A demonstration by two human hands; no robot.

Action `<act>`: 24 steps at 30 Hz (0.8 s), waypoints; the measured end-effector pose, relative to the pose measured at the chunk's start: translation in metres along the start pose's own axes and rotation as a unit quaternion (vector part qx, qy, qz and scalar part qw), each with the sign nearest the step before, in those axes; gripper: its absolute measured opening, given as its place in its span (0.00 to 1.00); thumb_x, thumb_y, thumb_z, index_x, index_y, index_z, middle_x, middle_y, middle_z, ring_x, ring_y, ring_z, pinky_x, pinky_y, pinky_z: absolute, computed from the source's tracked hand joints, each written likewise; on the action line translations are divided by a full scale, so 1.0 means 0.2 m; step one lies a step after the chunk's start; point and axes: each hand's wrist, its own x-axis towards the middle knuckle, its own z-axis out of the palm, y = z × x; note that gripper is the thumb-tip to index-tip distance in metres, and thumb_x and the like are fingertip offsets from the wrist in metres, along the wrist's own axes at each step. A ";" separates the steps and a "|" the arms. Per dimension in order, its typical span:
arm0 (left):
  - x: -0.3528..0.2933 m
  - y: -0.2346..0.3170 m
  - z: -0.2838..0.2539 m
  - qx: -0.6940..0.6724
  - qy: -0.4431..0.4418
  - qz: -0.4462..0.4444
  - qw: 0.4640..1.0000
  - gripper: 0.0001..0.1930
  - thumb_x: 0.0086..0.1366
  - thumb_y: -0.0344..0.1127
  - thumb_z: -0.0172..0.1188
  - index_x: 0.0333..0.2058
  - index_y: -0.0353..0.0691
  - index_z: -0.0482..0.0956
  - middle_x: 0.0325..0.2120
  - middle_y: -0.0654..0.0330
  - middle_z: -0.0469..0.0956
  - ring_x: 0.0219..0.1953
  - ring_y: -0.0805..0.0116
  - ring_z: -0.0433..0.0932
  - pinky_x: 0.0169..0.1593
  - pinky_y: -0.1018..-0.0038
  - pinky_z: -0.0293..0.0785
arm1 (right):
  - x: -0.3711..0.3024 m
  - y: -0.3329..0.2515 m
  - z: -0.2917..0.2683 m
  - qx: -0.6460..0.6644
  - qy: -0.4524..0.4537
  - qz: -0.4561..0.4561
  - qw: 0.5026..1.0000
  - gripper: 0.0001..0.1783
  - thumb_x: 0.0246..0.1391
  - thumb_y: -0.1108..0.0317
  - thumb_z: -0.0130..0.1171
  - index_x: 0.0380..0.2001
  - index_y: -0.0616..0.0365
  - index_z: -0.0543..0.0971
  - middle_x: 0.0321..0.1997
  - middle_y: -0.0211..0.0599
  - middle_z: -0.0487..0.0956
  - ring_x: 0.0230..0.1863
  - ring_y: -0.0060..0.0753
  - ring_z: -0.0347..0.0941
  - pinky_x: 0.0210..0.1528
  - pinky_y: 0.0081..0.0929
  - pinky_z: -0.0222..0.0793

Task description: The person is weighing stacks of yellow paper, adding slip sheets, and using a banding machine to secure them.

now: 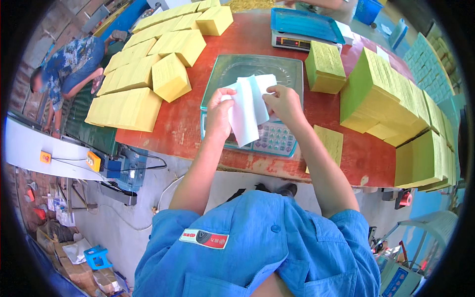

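Note:
In front of me some white, thin sheets [243,113], which look like paper or film, are held up over a weighing scale [228,68]. The scale has a wide glassy pan and a light-blue keypad front. My left hand [218,113] pinches the left side of the sheets between thumb and fingers. On the other side, my right hand [284,101] is closed on their right edge, its fingertips pressed together. A flap hangs down from the sheets across the scale's keypad. How many layers there are, I cannot tell.
Stacks of yellow paper blocks [123,109] fill the left of the red table [183,123]; more yellow stacks [381,99] stand right. A flat yellow sheet [329,143] lies by my right forearm. Behind is a second scale [307,27]. A co-worker [74,67] bends over a conveyor at left.

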 end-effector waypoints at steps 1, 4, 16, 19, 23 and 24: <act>0.00 0.00 0.00 0.001 -0.002 0.000 1.000 0.12 0.56 0.19 0.50 0.37 0.39 0.75 0.37 0.57 0.76 0.37 0.68 0.76 0.42 0.71 0.75 | 0.01 0.00 0.00 -0.001 -0.030 0.017 0.999 0.16 0.47 0.70 0.60 0.39 0.69 0.81 0.26 0.50 0.82 0.24 0.35 0.80 0.31 0.31 0.75; 0.00 0.01 -0.01 -0.022 0.023 -0.002 0.999 0.12 0.53 0.20 0.50 0.36 0.38 0.76 0.37 0.57 0.76 0.37 0.66 0.77 0.43 0.69 0.76 | 0.00 -0.05 0.03 -0.095 -0.061 -0.036 0.993 0.15 0.47 0.68 0.61 0.37 0.67 0.81 0.27 0.50 0.81 0.26 0.37 0.81 0.32 0.32 0.74; -0.31 0.48 0.32 0.483 -0.145 0.131 0.853 0.30 0.60 0.19 0.43 0.62 0.41 0.65 0.55 0.52 0.74 0.53 0.58 0.75 0.57 0.71 0.68 | -0.32 0.22 -0.29 0.280 0.147 -0.052 0.947 0.08 0.56 0.70 0.57 0.26 0.59 0.71 0.25 0.25 0.69 0.27 0.19 0.66 0.23 0.26 0.64; -0.43 0.37 0.54 0.519 -0.317 0.148 0.780 0.25 0.63 0.20 0.43 0.58 0.42 0.72 0.50 0.49 0.77 0.54 0.55 0.76 0.56 0.70 0.69 | -0.55 0.38 -0.33 0.374 0.133 0.031 0.917 0.07 0.58 0.67 0.57 0.29 0.58 0.74 0.24 0.24 0.71 0.24 0.16 0.67 0.22 0.19 0.64; -0.48 0.20 0.84 0.414 -0.388 0.154 0.809 0.23 0.63 0.21 0.43 0.55 0.41 0.74 0.48 0.52 0.79 0.49 0.56 0.80 0.51 0.67 0.73 | -0.82 0.44 -0.55 0.539 0.158 0.078 0.823 0.07 0.58 0.70 0.56 0.38 0.59 0.77 0.32 0.28 0.76 0.32 0.20 0.71 0.35 0.20 0.67; -0.51 0.13 0.92 0.369 -0.405 0.140 0.825 0.24 0.63 0.21 0.42 0.57 0.40 0.72 0.51 0.51 0.78 0.50 0.59 0.78 0.53 0.69 0.71 | -0.89 0.56 -0.64 0.553 0.141 0.040 0.821 0.11 0.58 0.71 0.53 0.44 0.61 0.76 0.38 0.30 0.77 0.38 0.23 0.72 0.41 0.25 0.69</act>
